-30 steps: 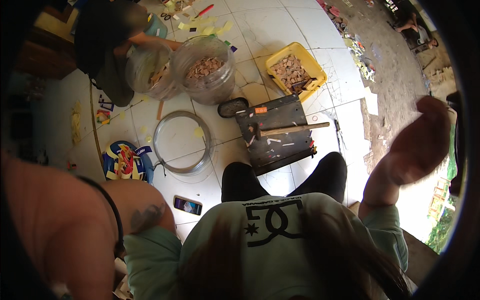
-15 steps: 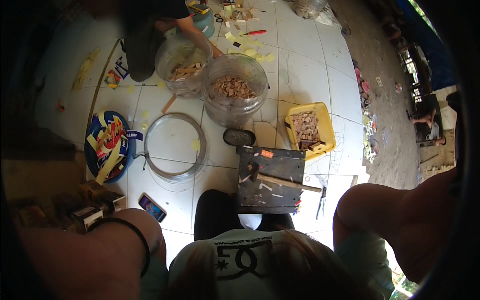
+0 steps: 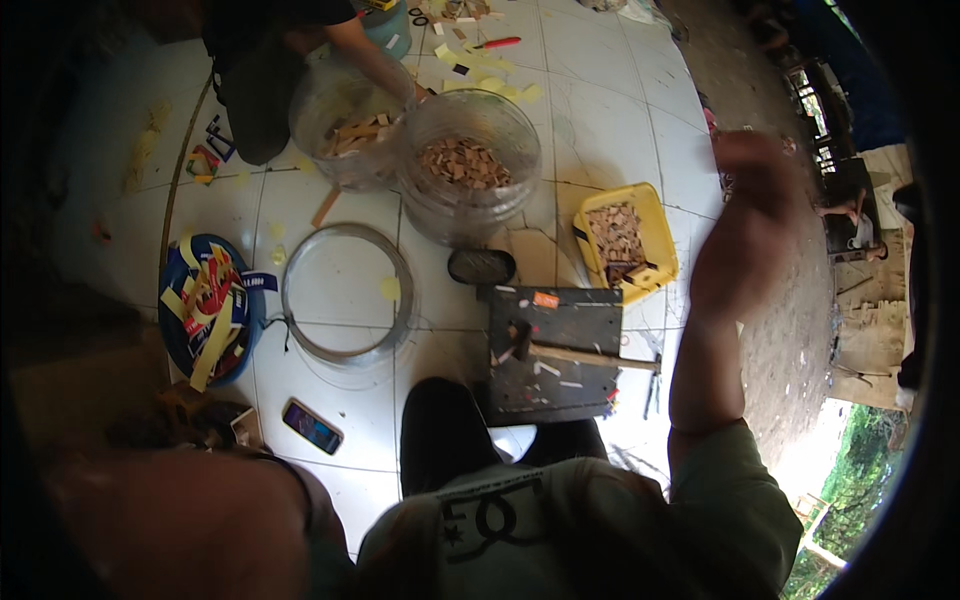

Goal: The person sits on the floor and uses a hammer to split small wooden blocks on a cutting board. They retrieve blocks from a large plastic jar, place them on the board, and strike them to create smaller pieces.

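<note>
My right hand [image 3: 750, 235] is raised at the right, beyond the yellow tray, and smeared by motion, so its fingers cannot be read. My left arm [image 3: 190, 510] fills the lower left, blurred, with a dark band around it; its hand is out of the picture. In front of my knees stands a dark, scuffed block [image 3: 550, 392]. Across it lies a hammer [image 3: 590, 356] with a wooden handle, its head toward the left, among small scraps. Touching neither hand, a yellow plastic tray [image 3: 664, 235] holds many small brown pieces.
Two clear plastic tubs [image 3: 470, 215] hold brown pieces and strips. A small black dish [image 3: 481, 266], a wire coil [image 3: 403, 290], a blue basin [image 3: 170, 335] of coloured strips and a phone [image 3: 312, 426] lie on the tiles. Across from me, another person's arm [image 3: 375, 60] reaches behind the tubs.
My right forearm has swung up and outward, bringing the hand into view at the right. My left arm has shifted down. The whole view has moved slightly; the hammer still lies on the block.
</note>
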Motion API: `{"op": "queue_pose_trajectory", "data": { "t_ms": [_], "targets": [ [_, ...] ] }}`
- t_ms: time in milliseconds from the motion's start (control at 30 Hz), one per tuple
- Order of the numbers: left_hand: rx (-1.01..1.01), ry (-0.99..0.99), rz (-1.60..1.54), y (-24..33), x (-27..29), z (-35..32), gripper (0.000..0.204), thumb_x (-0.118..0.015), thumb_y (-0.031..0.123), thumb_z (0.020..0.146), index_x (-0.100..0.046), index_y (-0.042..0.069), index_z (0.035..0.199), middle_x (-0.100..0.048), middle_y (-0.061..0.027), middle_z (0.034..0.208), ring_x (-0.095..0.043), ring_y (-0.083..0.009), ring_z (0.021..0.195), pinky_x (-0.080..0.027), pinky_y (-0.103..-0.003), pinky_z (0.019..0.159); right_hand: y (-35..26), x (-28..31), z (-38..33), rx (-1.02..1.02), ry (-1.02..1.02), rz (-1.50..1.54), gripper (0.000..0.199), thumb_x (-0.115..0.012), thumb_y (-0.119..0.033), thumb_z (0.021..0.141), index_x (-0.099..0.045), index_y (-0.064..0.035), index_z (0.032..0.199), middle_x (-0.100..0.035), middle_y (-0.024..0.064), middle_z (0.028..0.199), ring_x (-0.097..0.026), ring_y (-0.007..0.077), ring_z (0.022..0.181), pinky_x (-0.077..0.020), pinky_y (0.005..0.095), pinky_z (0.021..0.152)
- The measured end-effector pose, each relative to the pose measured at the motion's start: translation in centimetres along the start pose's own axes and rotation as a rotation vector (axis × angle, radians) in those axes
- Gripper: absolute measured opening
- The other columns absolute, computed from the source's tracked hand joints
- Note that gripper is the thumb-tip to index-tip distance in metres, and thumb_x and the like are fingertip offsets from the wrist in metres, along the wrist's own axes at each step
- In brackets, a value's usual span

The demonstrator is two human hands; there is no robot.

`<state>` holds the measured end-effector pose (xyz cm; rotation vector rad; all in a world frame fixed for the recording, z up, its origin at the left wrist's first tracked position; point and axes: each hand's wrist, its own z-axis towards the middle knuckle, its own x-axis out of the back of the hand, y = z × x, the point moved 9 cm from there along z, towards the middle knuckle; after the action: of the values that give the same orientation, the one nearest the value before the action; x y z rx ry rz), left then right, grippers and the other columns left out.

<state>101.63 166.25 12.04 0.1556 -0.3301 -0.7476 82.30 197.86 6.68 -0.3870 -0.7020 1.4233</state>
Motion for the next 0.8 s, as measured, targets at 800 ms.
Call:
{"op": "queue_pose_trajectory", "data": {
  "t_ms": [800],
  "targets": [
    [1.260, -1.249, 0.198, 5.9, -9.2, -47.6, 0.071, -0.073, 0.034, 0.078, -0.047, 0.005, 0.137, -0.038, -0.0301, 0.140, -0.039, -0.0460, 0.127, -0.034, -0.056, 0.105, 47.9, -4.4, -38.7, -0.813, -1.388, -0.830, 0.029, -0.058, -0.010, 0.077, -0.071, -0.0092, 0.103, -0.068, 0.0188, 0.105, -0.065, 0.0361, 0.103, -0.0506, 0.0446, 0.089]
  ]
}}
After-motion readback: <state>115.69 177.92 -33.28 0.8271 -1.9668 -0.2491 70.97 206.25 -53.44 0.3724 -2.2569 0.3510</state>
